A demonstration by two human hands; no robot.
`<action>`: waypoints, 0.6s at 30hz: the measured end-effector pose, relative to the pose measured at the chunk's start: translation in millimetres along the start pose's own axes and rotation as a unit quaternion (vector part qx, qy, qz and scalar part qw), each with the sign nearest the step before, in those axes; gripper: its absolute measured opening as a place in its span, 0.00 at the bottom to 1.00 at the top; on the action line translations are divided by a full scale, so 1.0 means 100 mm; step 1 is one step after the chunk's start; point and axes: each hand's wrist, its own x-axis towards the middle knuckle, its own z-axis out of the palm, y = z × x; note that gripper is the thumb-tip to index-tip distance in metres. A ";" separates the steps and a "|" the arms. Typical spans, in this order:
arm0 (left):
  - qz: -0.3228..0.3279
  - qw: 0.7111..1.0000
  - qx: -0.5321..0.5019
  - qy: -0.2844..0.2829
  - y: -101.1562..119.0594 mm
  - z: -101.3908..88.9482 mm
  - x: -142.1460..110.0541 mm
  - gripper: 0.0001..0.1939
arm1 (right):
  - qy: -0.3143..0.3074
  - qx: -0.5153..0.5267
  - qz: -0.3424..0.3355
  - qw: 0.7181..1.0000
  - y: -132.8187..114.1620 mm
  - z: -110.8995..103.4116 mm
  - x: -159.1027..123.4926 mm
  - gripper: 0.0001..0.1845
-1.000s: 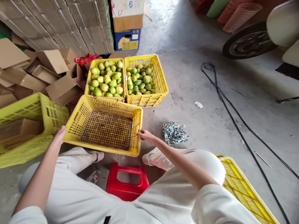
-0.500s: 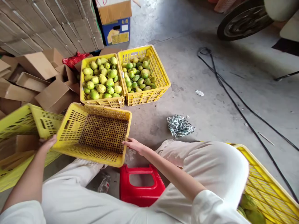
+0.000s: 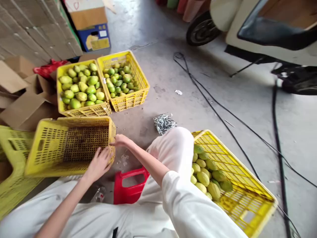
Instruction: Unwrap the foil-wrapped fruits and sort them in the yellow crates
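A yellow plastic crate (image 3: 47, 145) with a perforated, dark-stained bottom stands in front of me at the left, tilted toward me and with no fruit in it. My right hand (image 3: 121, 140) has its fingers hooked at the rim of the crate's right end. Over the crate's near right corner is my left hand (image 3: 100, 163), fingers spread and nothing in it. Beyond, two yellow crates stand side by side: the left crate (image 3: 84, 112) and the right crate (image 3: 128, 102), both holding green-yellow oval fruits (image 3: 83, 86).
By my right leg, another yellow crate (image 3: 247, 198) holds similar fruits (image 3: 203, 178). A red stool (image 3: 128, 195) and plastic bottle (image 3: 99, 194) are between my legs. Cardboard boxes (image 3: 27, 109) and a yellow-green crate (image 3: 15, 158) lie left; black cables (image 3: 210, 99) and a scooter (image 3: 267, 46) are right.
My left hand has let go of the crate's left end and come across to its near right corner. The view has swung right, showing more of the fruit crate by my right leg.
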 end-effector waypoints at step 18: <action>-0.109 0.972 -0.087 0.188 1.53 -0.87 -1.12 0.25 | 0.403 -0.209 0.235 0.860 2.75 0.16 -3.16 0.12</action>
